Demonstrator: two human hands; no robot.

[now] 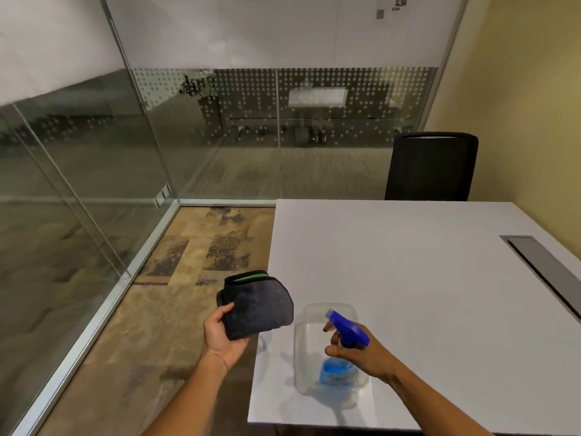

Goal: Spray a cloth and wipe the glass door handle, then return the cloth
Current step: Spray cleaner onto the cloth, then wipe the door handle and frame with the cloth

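1. Head view, left side: the left hand (224, 333) is closed on the folded dark grey microfibre cloth with a green-and-black edge (257, 306). The thumb lies on top and the fingers are underneath. The cloth is held off the white bench (440, 278), out over the patterned brown carpet floor (176, 278). Its flat face is turned up and toward the bottle, probably so the mist lands on fabric and not on the bench.

2. Head view, right side: the right hand (361, 347) grips the neck of the clear plastic spray bottle with a blue trigger head and blue liquid at the bottom (341, 347). A finger is curled at the trigger. The nozzle points left toward the cloth, which is near but apart from it.

3. The bottle appears to stand inside or just over a clear plastic tub (309, 341) near the bench's front corner. I cannot tell whether its base is lifted.

4. Glass walls (94, 136) fill the left. No door handle can be made out, so the wiping target lies outside this view.

5. Judgement: this is the spraying step; wiping and returning the cloth are not yet done.
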